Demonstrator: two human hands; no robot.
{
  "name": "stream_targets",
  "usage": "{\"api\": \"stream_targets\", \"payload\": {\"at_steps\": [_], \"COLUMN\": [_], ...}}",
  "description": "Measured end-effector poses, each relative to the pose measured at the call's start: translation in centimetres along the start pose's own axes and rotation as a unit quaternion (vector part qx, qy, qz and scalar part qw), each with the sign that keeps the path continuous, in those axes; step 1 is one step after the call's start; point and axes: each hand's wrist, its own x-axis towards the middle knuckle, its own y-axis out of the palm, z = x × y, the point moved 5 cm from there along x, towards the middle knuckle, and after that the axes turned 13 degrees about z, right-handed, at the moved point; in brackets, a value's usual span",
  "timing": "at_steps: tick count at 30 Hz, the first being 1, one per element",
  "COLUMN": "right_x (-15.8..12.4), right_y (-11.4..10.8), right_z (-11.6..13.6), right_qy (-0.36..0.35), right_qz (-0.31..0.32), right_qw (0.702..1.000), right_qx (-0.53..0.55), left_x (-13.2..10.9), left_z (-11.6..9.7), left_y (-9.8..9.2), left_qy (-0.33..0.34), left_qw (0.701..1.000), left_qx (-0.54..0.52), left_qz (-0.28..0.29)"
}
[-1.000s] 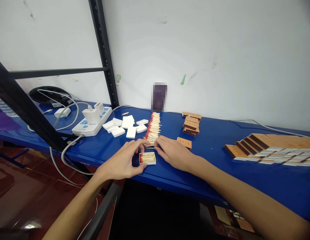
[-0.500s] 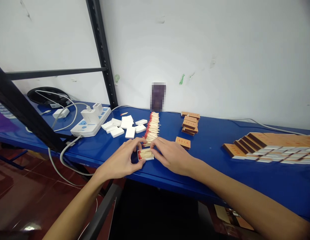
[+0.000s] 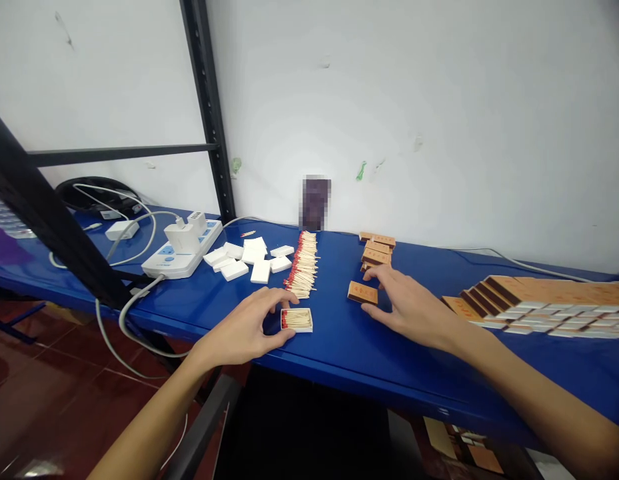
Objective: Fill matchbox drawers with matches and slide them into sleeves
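A small white matchbox tray (image 3: pixel 297 329) filled with red-tipped matches lies on the blue tabletop near its front edge. My left hand (image 3: pixel 249 327) is curled around the tray's left end, thumb at its near side and fingers at its far side. To the right, my right hand (image 3: pixel 412 310) has thumb and fingers spread at the right end of an orange-brown matchbox sleeve (image 3: pixel 362 292), not closed on it. Beyond the tray runs a long row of loose matches (image 3: pixel 304 263), their red heads toward the left.
Several white matchbox trays (image 3: pixel 254 252) lie scattered left of the matches. More matchbox sleeves (image 3: pixel 378 252) are piled at the back. At the right stand stacked matchboxes (image 3: pixel 554 303). A power strip (image 3: pixel 182 260) with cables lies left, by a black shelf post (image 3: pixel 209 107).
My right hand has left the filled tray and moved right to the matchbox sleeve, its fingers opening. My left hand stays at the tray. The view has shifted slightly.
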Motion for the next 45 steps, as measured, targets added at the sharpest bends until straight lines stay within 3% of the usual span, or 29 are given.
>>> {"api": "stream_targets", "payload": {"at_steps": [4,12,33,45], "right_x": [-0.4,-0.9,0.6,1.5], "right_y": [1.2,0.5,1.7,2.1], "right_z": [1.4,6.5,6.3,10.7], "right_qy": [-0.023,-0.086,-0.118,-0.17], "right_qz": [0.064,0.186,0.142,0.11], "right_qw": [0.997,0.965,0.961,0.961], "right_qx": [0.047,0.163,0.207,0.188], "left_x": [0.1,0.0,0.0,-0.1], "left_z": [0.1,0.1,-0.2,0.1], "left_y": [0.0,0.0,0.1,-0.1], "left_qy": [-0.009,-0.007,0.067,0.08], "left_qw": [1.0,1.0,0.998,0.987], "left_qx": [-0.004,-0.004,-0.002,-0.138], "left_qz": [-0.003,-0.012,0.004,-0.001]}}
